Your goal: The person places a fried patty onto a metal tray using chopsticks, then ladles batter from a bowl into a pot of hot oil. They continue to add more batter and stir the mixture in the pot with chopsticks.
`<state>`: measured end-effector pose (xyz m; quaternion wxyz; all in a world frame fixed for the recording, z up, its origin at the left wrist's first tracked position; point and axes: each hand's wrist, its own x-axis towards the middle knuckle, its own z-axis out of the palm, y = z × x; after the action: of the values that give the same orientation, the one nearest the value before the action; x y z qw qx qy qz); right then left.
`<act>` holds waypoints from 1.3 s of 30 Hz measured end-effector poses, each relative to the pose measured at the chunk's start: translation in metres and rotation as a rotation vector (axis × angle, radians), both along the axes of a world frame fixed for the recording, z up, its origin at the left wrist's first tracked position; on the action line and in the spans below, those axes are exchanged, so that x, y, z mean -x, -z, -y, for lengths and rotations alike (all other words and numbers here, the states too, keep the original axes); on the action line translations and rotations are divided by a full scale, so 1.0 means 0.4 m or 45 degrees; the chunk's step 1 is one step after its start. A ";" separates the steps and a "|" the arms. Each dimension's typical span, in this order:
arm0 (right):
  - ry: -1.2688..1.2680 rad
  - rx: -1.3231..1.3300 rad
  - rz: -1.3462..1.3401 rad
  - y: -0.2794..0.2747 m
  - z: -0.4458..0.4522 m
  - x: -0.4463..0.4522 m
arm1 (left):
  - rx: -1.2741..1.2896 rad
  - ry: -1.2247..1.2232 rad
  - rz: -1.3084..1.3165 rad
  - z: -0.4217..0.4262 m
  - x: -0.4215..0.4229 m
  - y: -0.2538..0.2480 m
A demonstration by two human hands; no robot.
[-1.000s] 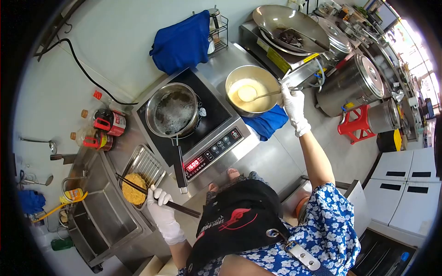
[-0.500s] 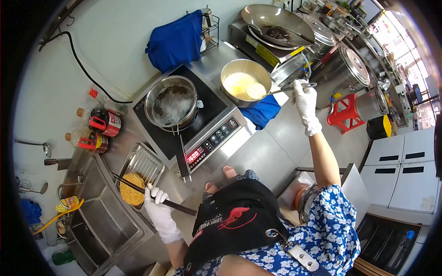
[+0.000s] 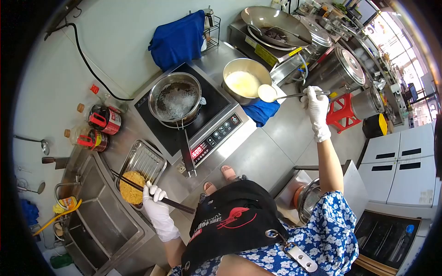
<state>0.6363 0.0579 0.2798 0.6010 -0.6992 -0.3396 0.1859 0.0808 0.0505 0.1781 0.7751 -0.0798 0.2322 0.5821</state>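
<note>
My gloved left hand [image 3: 156,201] is closed round long dark chopsticks [image 3: 179,205], whose far end lies over a round golden fried cake [image 3: 132,187] on a wire rack tray [image 3: 149,161]. In my gloved right hand [image 3: 317,106] is the handle of a ladle [image 3: 268,93]. Its bowl, full of pale yellow batter, is at the right rim of the batter pot [image 3: 232,69]. A pan [image 3: 154,103] of bubbling oil sits on the induction cooker [image 3: 214,99], its dark handle pointing toward me.
Bottles [image 3: 107,119] stand left of the cooker, above a metal sink [image 3: 108,216]. A blue cloth [image 3: 177,41] covers something behind. A wok [image 3: 258,18], a large steel pot [image 3: 340,69] and a red stool [image 3: 341,112] are at the right.
The ladle has risen out of the batter and moved right to the pot's rim, filled. My right hand has moved right with it. My left hand keeps its hold on the chopsticks.
</note>
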 end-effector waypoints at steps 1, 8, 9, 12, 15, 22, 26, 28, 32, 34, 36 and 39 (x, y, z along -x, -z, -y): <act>0.033 -0.016 0.022 -0.012 0.003 0.014 | 0.002 -0.001 0.007 -0.002 0.003 0.001; -0.013 0.003 0.027 -0.057 -0.012 0.053 | -0.001 -0.055 -0.050 -0.007 0.015 -0.005; -0.026 0.001 0.030 -0.066 -0.022 0.061 | -0.009 -0.061 -0.061 -0.007 0.017 -0.007; -0.113 0.003 0.067 -0.095 -0.062 0.092 | 0.003 -0.115 -0.063 0.001 0.025 -0.019; -0.227 -0.061 0.036 -0.129 -0.115 0.142 | 0.022 -0.194 -0.081 0.013 0.034 -0.035; -0.442 -0.122 0.091 -0.200 -0.249 0.301 | 0.067 -0.361 -0.187 0.058 0.054 -0.069; -0.618 -0.232 0.004 -0.194 -0.317 0.379 | 0.055 -0.427 -0.173 0.089 0.066 -0.071; -0.660 -0.235 0.002 -0.186 -0.339 0.418 | 0.043 -0.452 -0.178 0.105 0.075 -0.065; -0.696 -0.224 -0.061 -0.175 -0.360 0.484 | 0.061 -0.503 -0.197 0.130 0.089 -0.059; -0.730 -0.263 -0.039 -0.163 -0.366 0.503 | 0.048 -0.517 -0.192 0.140 0.095 -0.055; -0.730 -0.264 -0.019 -0.152 -0.369 0.514 | 0.036 -0.527 -0.187 0.152 0.105 -0.043; -0.716 -0.232 0.077 -0.151 -0.363 0.528 | -0.058 -0.519 -0.132 0.167 0.116 -0.027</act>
<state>0.4252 0.2030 0.3401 0.5758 -0.5261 -0.5530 0.2931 0.0342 -0.0163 0.1889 0.6299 -0.0774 0.2378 0.7353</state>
